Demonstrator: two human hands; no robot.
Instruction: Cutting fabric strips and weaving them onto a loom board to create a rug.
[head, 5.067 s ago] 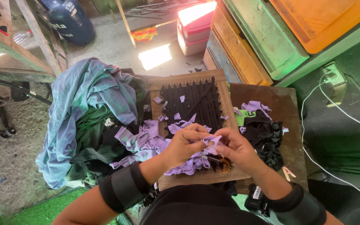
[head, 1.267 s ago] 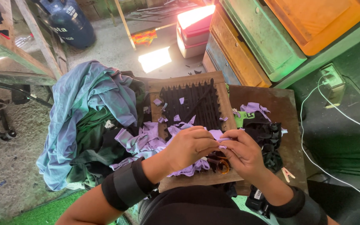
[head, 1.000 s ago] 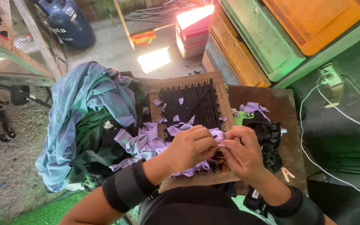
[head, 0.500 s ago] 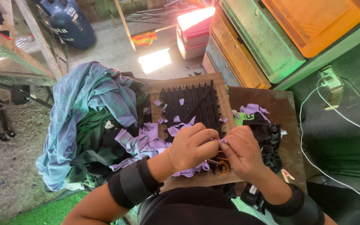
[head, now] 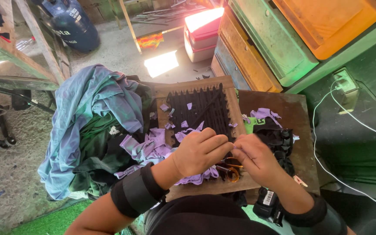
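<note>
A wooden frame (head: 229, 102) strung with black strips lies on a small brown table (head: 294, 113), with small purple scraps scattered on it. My left hand (head: 199, 151) and my right hand (head: 255, 157) meet fingertip to fingertip over the frame's near edge. They pinch a thin purple fabric strip (head: 233, 149) that the fingers mostly hide. More purple fabric strips (head: 146, 146) are heaped left of the frame and under my left hand. Orange-handled scissors (head: 230, 170) lie just below my hands. Both forearms wear black sleeves.
A pile of blue and green clothes (head: 90, 122) sits at the left. Black fabric pieces (head: 277, 139) lie right of the frame. Stacked orange and green crates (head: 283, 43), a red and white box (head: 203, 32), a blue gas cylinder (head: 72, 26) and a white cable (head: 327, 113) surround the table.
My hands have drawn closer together over the frame's near edge. The purple strip that showed between them earlier is now nearly covered by my fingers.
</note>
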